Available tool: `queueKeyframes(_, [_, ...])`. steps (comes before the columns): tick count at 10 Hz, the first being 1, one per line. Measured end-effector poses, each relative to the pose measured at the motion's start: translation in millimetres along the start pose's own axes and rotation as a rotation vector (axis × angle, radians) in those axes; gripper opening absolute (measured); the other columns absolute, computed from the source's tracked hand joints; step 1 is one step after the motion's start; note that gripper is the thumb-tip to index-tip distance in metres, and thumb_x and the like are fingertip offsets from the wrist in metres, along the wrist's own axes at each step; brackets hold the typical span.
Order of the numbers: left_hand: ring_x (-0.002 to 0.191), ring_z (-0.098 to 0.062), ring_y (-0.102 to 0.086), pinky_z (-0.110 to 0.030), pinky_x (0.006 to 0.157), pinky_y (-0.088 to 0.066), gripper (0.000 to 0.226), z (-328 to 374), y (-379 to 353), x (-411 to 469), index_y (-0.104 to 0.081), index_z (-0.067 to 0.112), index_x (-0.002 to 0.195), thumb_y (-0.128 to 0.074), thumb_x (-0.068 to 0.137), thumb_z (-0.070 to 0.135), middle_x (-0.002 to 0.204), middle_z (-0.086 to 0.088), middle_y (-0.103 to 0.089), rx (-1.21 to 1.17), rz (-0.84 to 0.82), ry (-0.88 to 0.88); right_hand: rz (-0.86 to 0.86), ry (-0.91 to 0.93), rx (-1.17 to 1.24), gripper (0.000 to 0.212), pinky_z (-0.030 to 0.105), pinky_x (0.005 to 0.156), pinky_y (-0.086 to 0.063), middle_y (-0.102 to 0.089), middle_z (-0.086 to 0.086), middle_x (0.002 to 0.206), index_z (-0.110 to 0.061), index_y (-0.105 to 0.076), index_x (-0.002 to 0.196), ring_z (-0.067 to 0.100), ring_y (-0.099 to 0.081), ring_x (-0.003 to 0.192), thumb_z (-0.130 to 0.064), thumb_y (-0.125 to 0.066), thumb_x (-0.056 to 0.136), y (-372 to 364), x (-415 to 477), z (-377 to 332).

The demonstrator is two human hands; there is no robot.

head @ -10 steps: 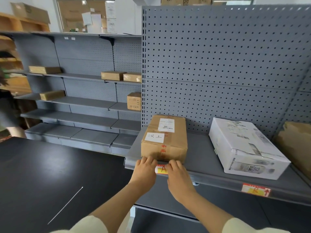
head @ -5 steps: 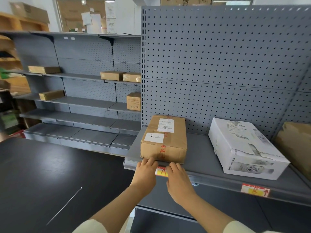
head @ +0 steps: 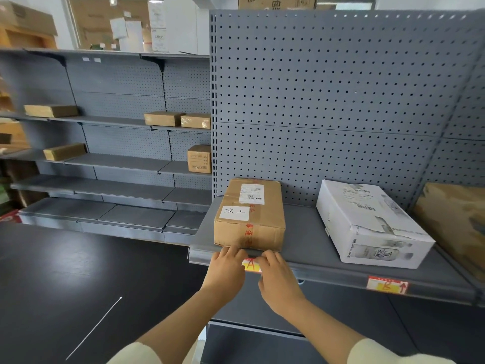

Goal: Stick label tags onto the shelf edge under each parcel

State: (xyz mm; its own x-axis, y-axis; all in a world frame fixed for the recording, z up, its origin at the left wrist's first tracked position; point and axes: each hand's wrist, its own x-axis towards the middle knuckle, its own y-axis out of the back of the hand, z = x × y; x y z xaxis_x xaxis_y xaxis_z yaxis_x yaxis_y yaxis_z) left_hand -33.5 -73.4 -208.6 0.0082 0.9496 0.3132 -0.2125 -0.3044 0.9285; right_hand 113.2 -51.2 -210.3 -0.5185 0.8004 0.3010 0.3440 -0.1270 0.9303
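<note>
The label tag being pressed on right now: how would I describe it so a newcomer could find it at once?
Start at the big grey pegboard shelf in front, and find the brown parcel at its left end. On the shelf edge right below it, the label tag shows between the left hand and right hand. Unlike the fully visible tag under the white box, it is mostly covered by fingers.

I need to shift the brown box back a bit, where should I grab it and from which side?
Grip the brown box by its two long side faces, coming from the front. It lies flat with its short end at the shelf edge, both sides clear; the white box sits well apart. Both hands, left and right, are already just below it at the label.
</note>
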Motion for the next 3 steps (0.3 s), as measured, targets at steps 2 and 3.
queueKeyframes(2, [0.128,-0.02,-0.043,-0.032,0.106,-0.033,0.032,18.2,-6.9,13.6,-0.05,0.024,0.13,-0.046,0.098,0.021,0.14,0.003,-0.047,-0.013,0.019,-0.088,0.014,-0.036,-0.039,0.038,0.029,0.102,-0.04,-0.047,-0.001,0.127,-0.018,-0.048,0.127,0.019,-0.043,0.117,-0.011,-0.056,0.09,14.6,-9.3,8.6])
queueKeyframes(3, [0.132,-0.023,-0.04,-0.033,0.107,-0.031,0.032,31.8,-6.3,25.4,-0.049,0.023,0.129,-0.046,0.097,0.02,0.138,0.001,-0.048,0.03,-0.031,-0.134,-0.029,-0.076,-0.065,0.039,0.031,0.103,-0.039,-0.047,0.001,0.127,-0.016,-0.047,0.129,0.021,-0.042,0.117,-0.012,-0.053,0.09,24.5,-15.0,15.3])
